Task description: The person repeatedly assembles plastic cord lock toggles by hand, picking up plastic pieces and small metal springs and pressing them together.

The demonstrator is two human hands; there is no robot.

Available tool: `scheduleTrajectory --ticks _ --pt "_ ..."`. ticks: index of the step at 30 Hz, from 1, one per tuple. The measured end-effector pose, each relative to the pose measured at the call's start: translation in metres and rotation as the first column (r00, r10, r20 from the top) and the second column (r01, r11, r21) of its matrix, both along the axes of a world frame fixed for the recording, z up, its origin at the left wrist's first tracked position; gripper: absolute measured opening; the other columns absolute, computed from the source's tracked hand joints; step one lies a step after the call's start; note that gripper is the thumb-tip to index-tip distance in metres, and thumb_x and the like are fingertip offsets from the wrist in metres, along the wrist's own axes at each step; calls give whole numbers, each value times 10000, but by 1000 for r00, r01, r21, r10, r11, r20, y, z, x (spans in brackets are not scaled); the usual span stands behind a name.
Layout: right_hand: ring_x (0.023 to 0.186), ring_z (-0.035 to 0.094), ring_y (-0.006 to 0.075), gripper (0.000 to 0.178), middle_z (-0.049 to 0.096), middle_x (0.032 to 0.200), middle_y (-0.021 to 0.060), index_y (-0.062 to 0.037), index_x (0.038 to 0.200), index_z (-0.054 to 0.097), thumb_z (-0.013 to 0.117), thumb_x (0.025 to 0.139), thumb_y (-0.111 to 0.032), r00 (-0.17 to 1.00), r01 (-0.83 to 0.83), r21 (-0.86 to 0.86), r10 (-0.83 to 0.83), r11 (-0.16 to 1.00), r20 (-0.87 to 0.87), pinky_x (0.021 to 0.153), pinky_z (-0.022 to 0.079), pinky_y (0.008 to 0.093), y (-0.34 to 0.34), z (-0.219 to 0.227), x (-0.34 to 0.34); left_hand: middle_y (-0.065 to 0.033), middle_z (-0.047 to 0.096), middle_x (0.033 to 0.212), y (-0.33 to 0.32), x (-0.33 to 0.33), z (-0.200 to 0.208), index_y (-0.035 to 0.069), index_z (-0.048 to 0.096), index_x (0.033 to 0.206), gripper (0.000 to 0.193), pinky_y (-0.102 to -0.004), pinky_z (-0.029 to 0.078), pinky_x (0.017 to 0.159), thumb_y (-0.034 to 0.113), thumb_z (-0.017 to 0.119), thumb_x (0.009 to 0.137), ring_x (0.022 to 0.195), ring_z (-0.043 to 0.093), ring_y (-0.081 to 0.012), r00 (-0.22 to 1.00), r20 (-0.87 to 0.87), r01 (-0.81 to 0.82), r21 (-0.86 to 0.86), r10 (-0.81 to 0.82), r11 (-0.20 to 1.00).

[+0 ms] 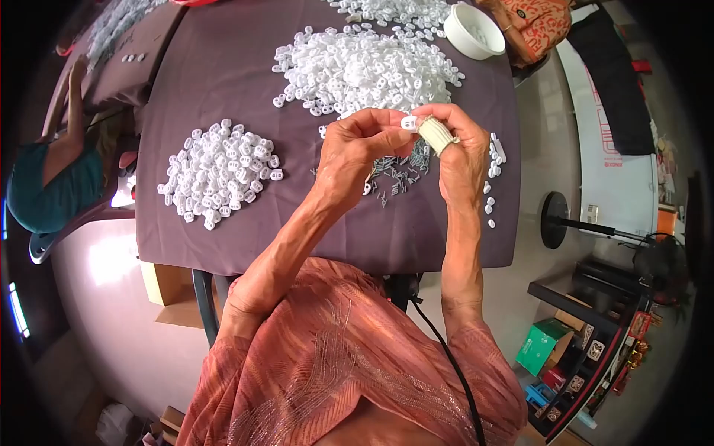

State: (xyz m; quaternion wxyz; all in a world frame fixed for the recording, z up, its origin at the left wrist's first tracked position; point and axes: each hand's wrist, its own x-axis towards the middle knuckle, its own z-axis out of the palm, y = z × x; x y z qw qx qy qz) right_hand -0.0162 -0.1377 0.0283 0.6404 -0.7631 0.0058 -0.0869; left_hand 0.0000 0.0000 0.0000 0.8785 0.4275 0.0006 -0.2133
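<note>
In front of my chest, both my hands meet over the table. My left hand [346,154] is closed, pinching a small white plastic piece [408,123] with two dark openings between thumb and fingertips. My right hand [464,149] is closed against the same piece from the other side. A cream ribbed cover [438,135] is wrapped around one of its digits, apparently the thumb. Beneath the hands lies a scatter of thin grey metal bits [401,175], perhaps small springs, partly hidden by my fingers.
A large heap of white pieces [364,67] lies beyond my hands, a smaller heap [219,171] to the left. Several pieces [489,186] line the right edge. A white bowl [474,33] stands far right. Other people sit at the left and far right. A black cable [454,357] hangs before me.
</note>
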Motion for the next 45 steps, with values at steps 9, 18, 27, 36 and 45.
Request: scheduleTrajectory --ticks 9,18,27,36,45 --pt "688 510 54 146 584 753 20 15 862 618 525 752 -6 998 29 -5 -29 1000 -50 643 387 182 -5 -1 -2 -74 620 737 -4 -1 -3 -24 595 907 205 -240 444 655 55 642 724 687 568 -120 999 -48 13 38 -11 999" --pt "678 513 51 175 581 725 15 4 856 616 502 725 26 998 53 36 -52 998 -34 644 381 174 -1 6 -10 -59 616 786 -1 -4 -4 -17 588 994 252 -234 462 668 52 641 757 752 580 -106 963 261 34 123 -65 992" --pt "674 535 63 173 586 726 36 34 859 586 492 715 48 998 56 48 -55 997 -16 666 404 187 6 27 -25 -55 623 835 7 -5 3 -5 625 896 212 -232 455 683 17 690 695 771 575 -108 743 664 -186 327 -85 927" --pt "687 544 68 162 585 736 37 33 851 571 508 703 48 1000 22 68 -22 997 -6 670 409 191 2 26 -30 -73 623 738 5 -6 6 51 637 900 236 -259 466 594 82 708 678 655 604 -162 585 807 -343 344 -88 874" --pt "672 549 77 147 591 765 34 6 863 577 488 747 16 984 66 27 -61 997 -168 631 421 200 -19 -31 -32 -96 616 846 3 -9 -31 37 537 1097 445 -281 480 665 133 710 698 752 599 -172 759 615 -140 473 -212 870"
